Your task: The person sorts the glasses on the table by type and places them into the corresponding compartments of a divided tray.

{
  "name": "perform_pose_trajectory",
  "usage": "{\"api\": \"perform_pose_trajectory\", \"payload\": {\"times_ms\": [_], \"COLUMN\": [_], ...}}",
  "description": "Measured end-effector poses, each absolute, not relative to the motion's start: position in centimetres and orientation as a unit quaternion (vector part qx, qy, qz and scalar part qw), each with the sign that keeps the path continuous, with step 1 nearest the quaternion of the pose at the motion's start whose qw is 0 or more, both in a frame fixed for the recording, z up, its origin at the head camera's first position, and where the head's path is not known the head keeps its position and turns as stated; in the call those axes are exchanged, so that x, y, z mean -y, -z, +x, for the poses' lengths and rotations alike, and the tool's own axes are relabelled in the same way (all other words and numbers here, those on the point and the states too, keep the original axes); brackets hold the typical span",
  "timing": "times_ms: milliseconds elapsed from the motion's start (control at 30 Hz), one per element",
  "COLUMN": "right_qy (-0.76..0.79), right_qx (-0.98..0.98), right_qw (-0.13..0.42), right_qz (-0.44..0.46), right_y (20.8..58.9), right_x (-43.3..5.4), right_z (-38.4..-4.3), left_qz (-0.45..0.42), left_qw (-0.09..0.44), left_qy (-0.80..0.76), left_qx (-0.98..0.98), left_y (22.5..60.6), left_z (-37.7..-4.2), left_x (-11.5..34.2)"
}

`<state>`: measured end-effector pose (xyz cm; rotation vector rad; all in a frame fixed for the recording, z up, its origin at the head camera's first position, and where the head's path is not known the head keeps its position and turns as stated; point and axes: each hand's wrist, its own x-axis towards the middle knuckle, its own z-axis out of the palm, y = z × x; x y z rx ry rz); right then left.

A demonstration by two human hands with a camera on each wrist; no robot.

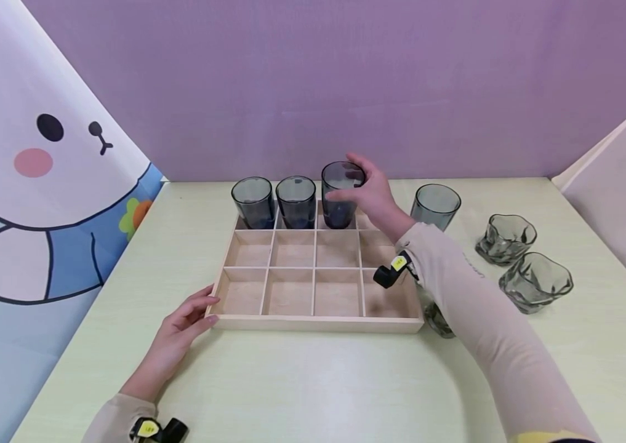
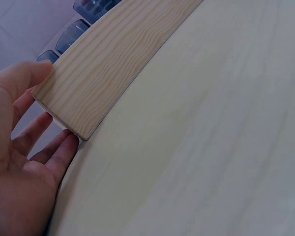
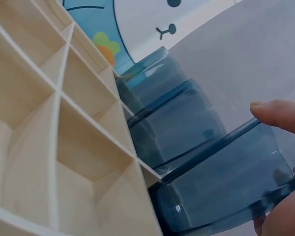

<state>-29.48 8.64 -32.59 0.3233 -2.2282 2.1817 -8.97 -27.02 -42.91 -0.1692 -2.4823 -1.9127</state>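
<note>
My right hand (image 1: 370, 194) grips a smoky grey-blue glass tumbler (image 1: 340, 200), thumb and fingers on opposite sides near its rim. That tumbler is upright at the third back compartment of a divided wooden box (image 1: 313, 324); I cannot tell whether its base touches the bottom. Two matching tumblers, one on the far left (image 1: 253, 206) and one beside it (image 1: 296, 206), stand in the first two back compartments. At the box's front left corner rests my left hand (image 1: 176, 335), with thumb on the front wall and relaxed fingers against the side (image 2: 64, 118).
Right of the box stands another tall tumbler (image 1: 436, 206), partly behind my right forearm. Two wavy-sided glasses, one farther back (image 1: 506, 240) and one nearer (image 1: 537, 284), stand farther right. Another wavy glass (image 1: 439, 321) is mostly hidden under the forearm. A purple backdrop (image 1: 313, 92) rises behind.
</note>
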Motion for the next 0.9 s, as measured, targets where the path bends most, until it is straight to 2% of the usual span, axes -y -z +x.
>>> {"api": "perform_pose_trajectory", "payload": {"times_ms": [500, 700, 900], "right_qy": [-0.643, -0.615, -0.58], "right_qx": [0.762, 0.783, 0.802], "right_qw": [-0.039, -0.053, -0.09], "right_qz": [0.067, 0.076, 0.109], "right_y": [33.5, 33.6, 33.3], "right_x": [-8.4, -8.3, -8.7], "right_z": [-29.7, -29.9, -30.5], "left_qz": [-0.066, -0.067, -0.076], "left_qw": [0.011, 0.019, 0.02], "left_qy": [0.611, 0.612, 0.627], "left_qx": [0.789, 0.787, 0.775], "left_y": [42.9, 42.9, 43.1], "left_z": [-8.9, -8.8, -8.9], "left_x": [26.9, 26.9, 26.9]}}
